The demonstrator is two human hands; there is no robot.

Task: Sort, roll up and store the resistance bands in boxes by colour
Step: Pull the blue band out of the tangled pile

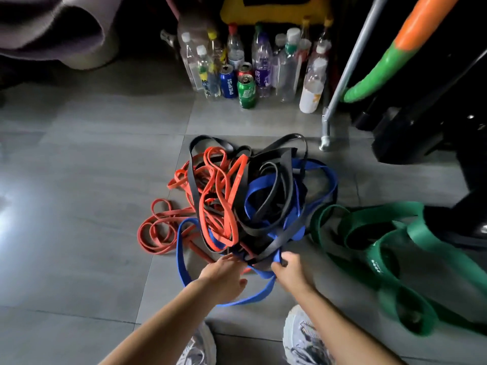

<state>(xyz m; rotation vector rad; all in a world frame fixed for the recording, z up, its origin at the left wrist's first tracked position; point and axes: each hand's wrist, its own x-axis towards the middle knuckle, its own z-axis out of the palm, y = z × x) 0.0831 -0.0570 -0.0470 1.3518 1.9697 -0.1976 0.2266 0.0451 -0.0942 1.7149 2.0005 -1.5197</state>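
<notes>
At near edge of tangle (250,196), left hand (224,275) touches straight-fingered, right hand (290,271) pinches blue band (276,256)

Rubbery and matt throughout the tangle: orange bands (238,175), black bands (274,157) with a faint sheen, blue bands (181,259). Looks duller, almost cloth-like, on the wide green bands (382,210). Smooth grey floor tiles (79,180) — glossy enough to throw back a white glare. Clear, shiny plastic in the bottles (287,72); printed glossy metal on the cans (228,84); bare, dull grey metal on the pole (351,64).
</notes>
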